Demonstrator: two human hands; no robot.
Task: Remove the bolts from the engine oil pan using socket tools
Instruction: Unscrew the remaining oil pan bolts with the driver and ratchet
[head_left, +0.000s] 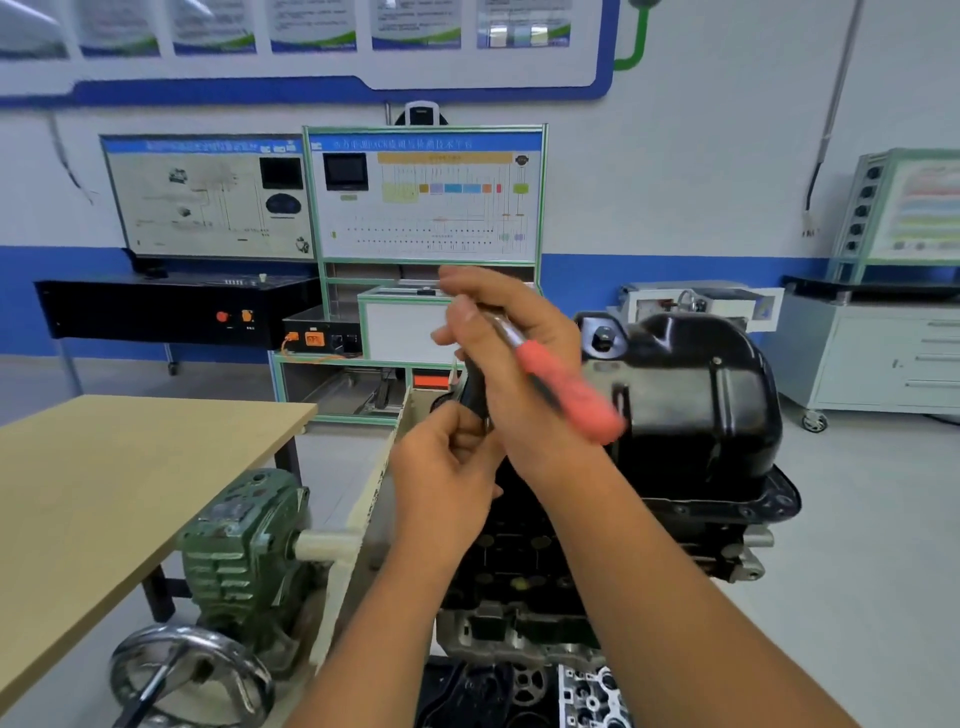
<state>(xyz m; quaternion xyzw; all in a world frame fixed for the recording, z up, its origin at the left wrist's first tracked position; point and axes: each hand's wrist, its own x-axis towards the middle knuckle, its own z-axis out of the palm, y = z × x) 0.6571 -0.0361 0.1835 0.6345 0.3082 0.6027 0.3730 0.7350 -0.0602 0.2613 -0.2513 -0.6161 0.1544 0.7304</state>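
Note:
A black oil pan (696, 395) sits on top of an upturned engine (524, 582) mounted on a stand. My right hand (514, 353) is raised in front of the pan and grips a ratchet wrench with a red handle (571, 389); the handle points down to the right. Below it my left hand (447, 457) pinches something small and dark at the wrench's head end; what it is stays hidden by the fingers. A bolt (603, 335) shows on the pan's upper left flange.
A wooden table (104, 488) stands to the left. A green gearbox (244, 545) with a steel handwheel (192, 675) belongs to the engine stand. Training boards (423, 195) and cabinets line the back wall. A cylinder head (587, 696) lies on the floor below.

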